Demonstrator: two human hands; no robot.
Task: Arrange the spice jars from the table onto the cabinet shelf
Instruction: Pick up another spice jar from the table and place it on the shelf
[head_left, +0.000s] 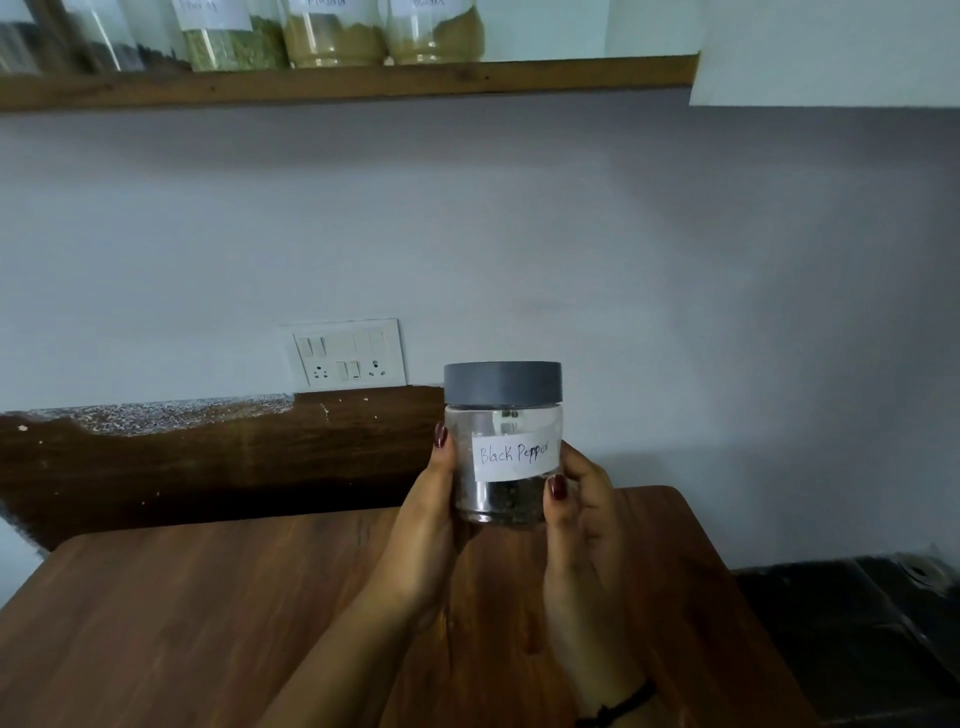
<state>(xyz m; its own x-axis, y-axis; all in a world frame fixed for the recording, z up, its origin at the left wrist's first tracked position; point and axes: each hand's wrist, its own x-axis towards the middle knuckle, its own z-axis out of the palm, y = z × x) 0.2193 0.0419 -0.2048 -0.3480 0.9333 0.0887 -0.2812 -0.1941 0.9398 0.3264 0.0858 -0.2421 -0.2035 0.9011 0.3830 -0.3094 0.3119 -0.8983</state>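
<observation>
Head view: left hand (434, 512) and right hand (579, 514) grasp the Black Pepper jar (503, 441) from 9 and 3 o'clock, holding it upright over the table (208, 623). Fingers behind the glass are hidden. Grey lid (503, 383) is on; dark peppercorns fill the lower part only. Switch plate (349, 356) sits at 10 o'clock of the jar. Shelf (363, 83) at 12 o'clock carries shelf jars (332, 36) with green and tan contents, tops cut off, labels illegible.
</observation>
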